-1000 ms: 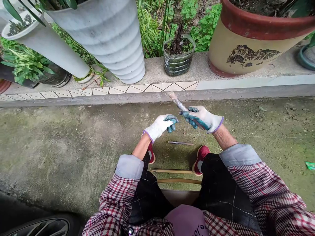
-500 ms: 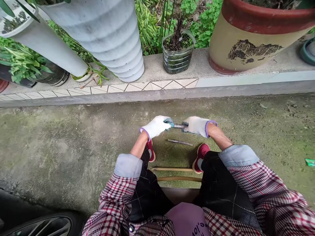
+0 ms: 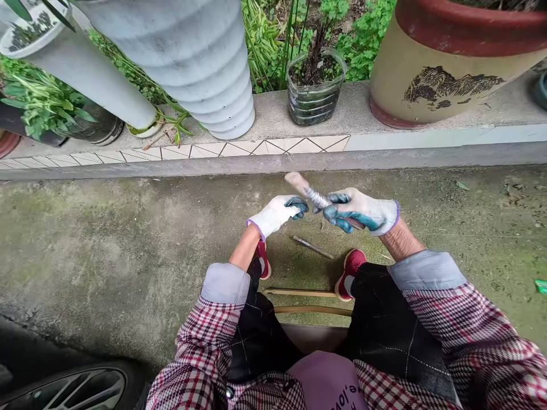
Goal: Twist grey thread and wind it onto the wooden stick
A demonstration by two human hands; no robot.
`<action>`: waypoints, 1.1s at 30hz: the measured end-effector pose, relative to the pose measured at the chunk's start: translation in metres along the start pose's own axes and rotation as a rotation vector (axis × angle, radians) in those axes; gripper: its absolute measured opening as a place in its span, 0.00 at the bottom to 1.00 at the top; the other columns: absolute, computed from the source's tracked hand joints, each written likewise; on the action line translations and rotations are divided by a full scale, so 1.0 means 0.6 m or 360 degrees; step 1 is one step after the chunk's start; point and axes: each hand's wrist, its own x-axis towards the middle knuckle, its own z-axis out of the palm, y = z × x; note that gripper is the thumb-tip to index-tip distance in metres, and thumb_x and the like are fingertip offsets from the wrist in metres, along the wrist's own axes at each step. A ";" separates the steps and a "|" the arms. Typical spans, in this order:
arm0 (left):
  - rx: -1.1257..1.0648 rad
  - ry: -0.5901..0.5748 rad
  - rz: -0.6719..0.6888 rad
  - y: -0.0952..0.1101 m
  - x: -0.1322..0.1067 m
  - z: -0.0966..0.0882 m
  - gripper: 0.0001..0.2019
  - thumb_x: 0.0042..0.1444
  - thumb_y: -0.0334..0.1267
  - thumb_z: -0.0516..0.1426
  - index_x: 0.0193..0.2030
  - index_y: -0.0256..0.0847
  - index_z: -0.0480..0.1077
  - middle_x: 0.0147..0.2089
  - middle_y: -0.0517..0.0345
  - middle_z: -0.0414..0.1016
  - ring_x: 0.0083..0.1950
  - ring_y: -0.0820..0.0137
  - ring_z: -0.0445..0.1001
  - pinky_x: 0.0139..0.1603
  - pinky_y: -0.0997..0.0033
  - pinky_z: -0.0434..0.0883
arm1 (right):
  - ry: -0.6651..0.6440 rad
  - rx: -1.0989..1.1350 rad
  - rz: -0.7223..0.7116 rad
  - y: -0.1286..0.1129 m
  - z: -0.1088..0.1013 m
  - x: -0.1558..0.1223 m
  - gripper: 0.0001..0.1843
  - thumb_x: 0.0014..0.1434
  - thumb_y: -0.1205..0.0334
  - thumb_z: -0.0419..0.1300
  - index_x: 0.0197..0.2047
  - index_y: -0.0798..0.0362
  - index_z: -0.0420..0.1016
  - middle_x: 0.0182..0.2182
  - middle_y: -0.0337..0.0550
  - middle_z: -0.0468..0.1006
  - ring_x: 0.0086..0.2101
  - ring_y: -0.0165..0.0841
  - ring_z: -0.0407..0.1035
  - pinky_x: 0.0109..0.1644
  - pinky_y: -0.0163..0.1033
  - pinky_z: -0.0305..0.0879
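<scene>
My right hand [image 3: 359, 210], in a white glove with a blue-green coated palm, grips a short brownish stick [image 3: 294, 181] with silvery wire wound round its middle. The stick slants up to the left, its pale end blurred by motion and its lower end showing below my fingers. Just left of it, my left hand [image 3: 280, 213], gloved alike, has its fingers curled together; whatever they hold, if anything, is hidden. A second thin rod [image 3: 314, 246], wrapped at its left end, lies on the concrete between my shoes.
Ahead runs a low ledge [image 3: 269, 122] with a ribbed white planter [image 3: 192, 62], a cut plastic bottle pot [image 3: 316, 99] and a large tan and red pot [image 3: 440, 74]. Yellowish bars [image 3: 311, 310] are at my feet. A car wheel [image 3: 81, 393] stands lower left.
The stick, held level between both hands before, is now tilted in my right hand alone. My left hand has come off it, and my right hand has turned, showing its coated palm.
</scene>
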 end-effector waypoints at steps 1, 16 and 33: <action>0.0057 0.0027 0.0005 -0.004 0.002 -0.006 0.05 0.53 0.35 0.63 0.35 0.36 0.77 0.34 0.56 0.81 0.35 0.71 0.75 0.41 0.71 0.73 | -0.0131 -0.0093 0.0056 0.003 0.000 -0.001 0.25 0.46 0.45 0.76 0.38 0.56 0.79 0.23 0.37 0.74 0.18 0.27 0.63 0.18 0.34 0.63; 0.0085 -0.0011 -0.0021 -0.003 -0.006 0.009 0.09 0.58 0.36 0.60 0.41 0.36 0.80 0.34 0.55 0.81 0.32 0.72 0.75 0.33 0.73 0.71 | 0.0662 -0.1615 0.0241 0.036 -0.028 0.063 0.08 0.59 0.54 0.65 0.36 0.50 0.77 0.23 0.37 0.72 0.24 0.30 0.63 0.28 0.36 0.54; 0.0868 -0.0240 0.0232 -0.001 -0.010 -0.022 0.15 0.57 0.37 0.57 0.45 0.39 0.83 0.47 0.53 0.86 0.47 0.63 0.81 0.51 0.68 0.74 | -0.0422 -0.0752 0.0300 0.036 0.004 0.023 0.13 0.50 0.53 0.72 0.31 0.54 0.78 0.21 0.36 0.72 0.19 0.27 0.63 0.20 0.33 0.59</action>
